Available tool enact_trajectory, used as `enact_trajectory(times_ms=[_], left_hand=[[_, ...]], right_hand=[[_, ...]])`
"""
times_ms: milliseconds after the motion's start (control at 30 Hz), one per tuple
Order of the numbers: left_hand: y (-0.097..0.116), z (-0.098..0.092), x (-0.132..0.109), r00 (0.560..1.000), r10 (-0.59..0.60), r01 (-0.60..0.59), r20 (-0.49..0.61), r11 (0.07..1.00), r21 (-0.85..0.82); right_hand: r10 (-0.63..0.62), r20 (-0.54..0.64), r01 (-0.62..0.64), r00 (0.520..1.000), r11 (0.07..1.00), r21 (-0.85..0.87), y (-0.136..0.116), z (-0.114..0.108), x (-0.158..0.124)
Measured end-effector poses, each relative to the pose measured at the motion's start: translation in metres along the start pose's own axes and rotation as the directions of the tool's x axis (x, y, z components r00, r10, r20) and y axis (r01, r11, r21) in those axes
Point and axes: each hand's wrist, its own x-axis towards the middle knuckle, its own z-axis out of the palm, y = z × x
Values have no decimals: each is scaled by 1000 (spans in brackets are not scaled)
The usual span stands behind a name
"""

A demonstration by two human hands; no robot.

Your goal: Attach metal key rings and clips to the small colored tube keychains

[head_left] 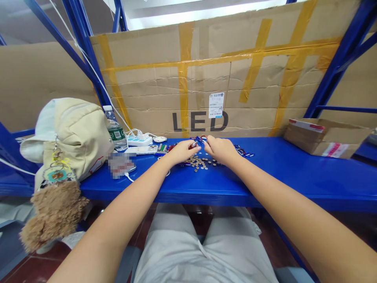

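My left hand (182, 151) is closed in a pinch over the blue shelf (266, 161), with a small red-and-silver piece (193, 144) at its fingertips. Close by on the right, my right hand (220, 148) has curled fingers touching red and blue looped pieces (200, 138), which look like small metal clips; its grip is partly hidden. Many small round brass-coloured discs (200, 163) lie scattered below and between the hands. Right of my right hand lies a heap of dark blue and red looped pieces (244, 151). Red and blue rod-like pieces lie partly behind my left hand.
A cream backpack (75, 133) with a brown plush charm (55, 212) sits left. Near it are a water bottle (115, 129), white power strip (138, 140), white phone (141, 149) and cable. Right stands an open cardboard box (326, 137); a large carton (153, 94) backs the shelf.
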Motion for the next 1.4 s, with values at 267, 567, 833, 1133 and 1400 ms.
enact_trajectory(times_ms=[267, 567, 833, 1133, 1400], left_hand=[[-1, 4, -2, 993, 20, -24, 116, 999, 33], [2, 2, -2, 990, 48, -45, 130, 999, -31], [1, 4, -2, 987, 97, -90, 126, 994, -59], [-4, 3, 2, 996, -43, 63, 74, 952, -299], [-24, -14, 11, 833, -503, 517, 231, 559, -648]], right_hand=[[-143, 91, 135, 986, 987, 85, -5, -4, -2], [-122, 35, 115, 992, 979, 169, 5, 4, 0], [-142, 42, 130, 989, 969, 208, 3, 5, 0], [-177, 74, 137, 981, 916, 377, 7, 7, 3], [59, 87, -102, 994, 760, 642, 38, 17, 8]])
